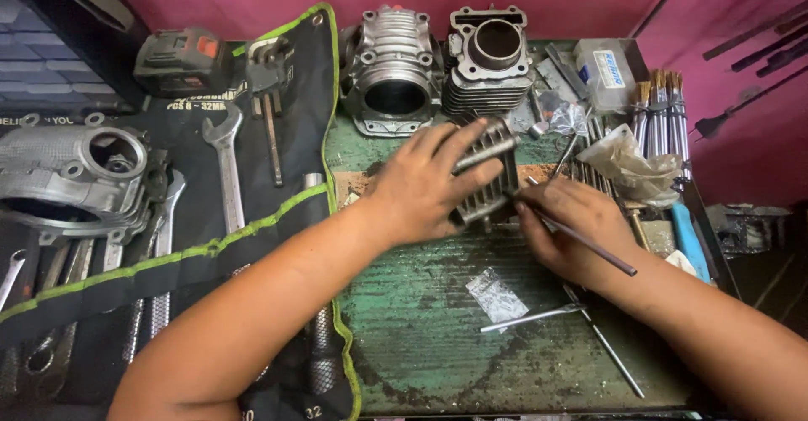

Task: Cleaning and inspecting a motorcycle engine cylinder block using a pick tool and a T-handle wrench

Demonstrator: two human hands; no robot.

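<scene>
Finned cylinder [488,177] and thin rod [581,238], mid-desk.

Cylinder: grey metal, ribbed with parallel cooling fins, worn and dull; sits near the middle of the green desk [421,328], partly covered by the left hand [425,187], whose fingers lie across its top and side. Rod: slim, dark, straight; pinched in the right hand [576,229], slanting down to the right, tip at the cylinder's lower right edge.

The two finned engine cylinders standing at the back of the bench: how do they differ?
The left cylinder lies tipped, its dark bore facing the camera; the right cylinder stands upright, bore facing up. The left one looks brighter and bulkier; the right one is darker with tighter fins. Both are finned grey metal.
</scene>
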